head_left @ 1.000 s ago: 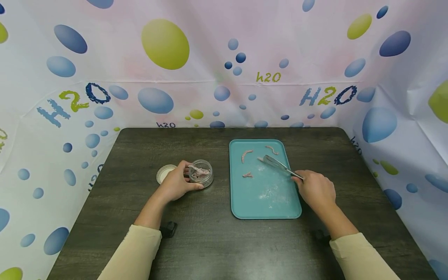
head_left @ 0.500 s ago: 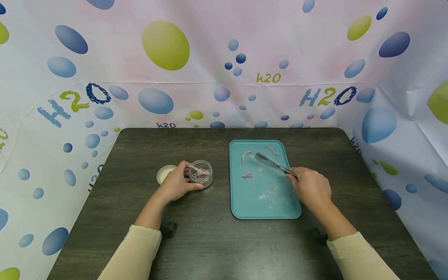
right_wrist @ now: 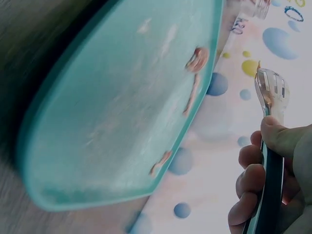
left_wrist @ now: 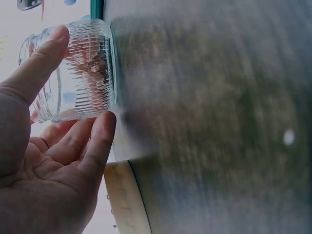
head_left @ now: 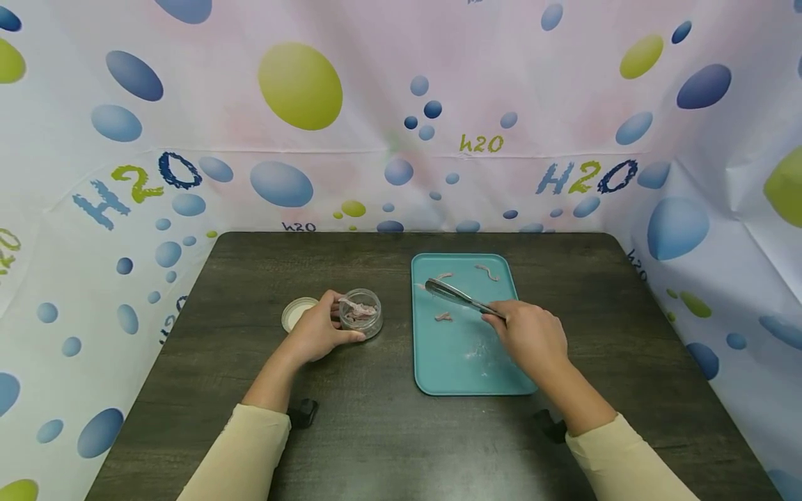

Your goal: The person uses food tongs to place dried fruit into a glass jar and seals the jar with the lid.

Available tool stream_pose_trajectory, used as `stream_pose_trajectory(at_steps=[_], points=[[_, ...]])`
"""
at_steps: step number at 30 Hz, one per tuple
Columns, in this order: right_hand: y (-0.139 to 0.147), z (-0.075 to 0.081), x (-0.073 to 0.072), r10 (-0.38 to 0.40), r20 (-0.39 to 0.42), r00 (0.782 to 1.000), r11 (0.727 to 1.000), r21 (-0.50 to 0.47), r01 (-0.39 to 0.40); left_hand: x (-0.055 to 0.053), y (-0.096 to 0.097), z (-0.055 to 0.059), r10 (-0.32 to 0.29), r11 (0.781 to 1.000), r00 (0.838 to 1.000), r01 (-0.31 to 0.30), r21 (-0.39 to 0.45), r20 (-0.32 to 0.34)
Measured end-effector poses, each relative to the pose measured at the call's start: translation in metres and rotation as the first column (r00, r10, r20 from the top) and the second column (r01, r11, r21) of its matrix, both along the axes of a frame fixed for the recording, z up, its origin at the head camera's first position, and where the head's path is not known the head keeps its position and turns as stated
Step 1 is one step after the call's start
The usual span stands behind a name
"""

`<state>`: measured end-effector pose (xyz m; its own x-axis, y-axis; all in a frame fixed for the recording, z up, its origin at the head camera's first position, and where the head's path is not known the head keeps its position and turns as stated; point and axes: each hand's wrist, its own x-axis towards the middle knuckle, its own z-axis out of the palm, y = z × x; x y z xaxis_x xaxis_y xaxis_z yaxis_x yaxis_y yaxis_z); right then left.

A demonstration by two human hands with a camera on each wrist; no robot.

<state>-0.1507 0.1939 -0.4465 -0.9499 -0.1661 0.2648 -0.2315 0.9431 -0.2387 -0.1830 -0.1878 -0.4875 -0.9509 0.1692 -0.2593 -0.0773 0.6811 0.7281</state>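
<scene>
Best, I'd judge, to squeeze the tongs just enough that the dangling strip can't slip, and hold the jar still, left of the tray. The right hand wraps its fingers round the tongs; the left hand grips the jar between thumb and fingers. I count three loose strips on the tray, one jar, one lid; the heap inside is too tangled to count.
</scene>
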Motion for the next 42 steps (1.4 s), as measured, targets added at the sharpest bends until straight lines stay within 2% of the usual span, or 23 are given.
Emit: stream_pose_trajectory(at_steps=[7, 18, 27, 42], points=[[-0.023, 0.002, 0.0, 0.062, -0.029, 0.998, 0.998, 0.0, -0.062, 0.001, 0.001, 0.0, -0.002, 1.0, 1.0, 0.002, 0.012, 0.005], [-0.059, 0.003, 0.001, 0.171, -0.099, 0.98, 0.985, 0.039, -0.167, -0.001, -0.001, -0.001, -0.002, 1.0, 1.0, 0.002, 0.014, 0.011], [-0.076, 0.002, 0.003, 0.179, -0.064, 0.982, 0.983, 0.049, -0.176, -0.001, -0.002, -0.001, -0.004, 1.0, 1.0, 0.004, 0.014, 0.013], [-0.081, 0.003, 0.004, 0.183, -0.029, 0.983, 0.982, 0.044, -0.181, -0.001, -0.001, 0.0, -0.003, 1.0, 1.0, 0.003, 0.01, 0.01]])
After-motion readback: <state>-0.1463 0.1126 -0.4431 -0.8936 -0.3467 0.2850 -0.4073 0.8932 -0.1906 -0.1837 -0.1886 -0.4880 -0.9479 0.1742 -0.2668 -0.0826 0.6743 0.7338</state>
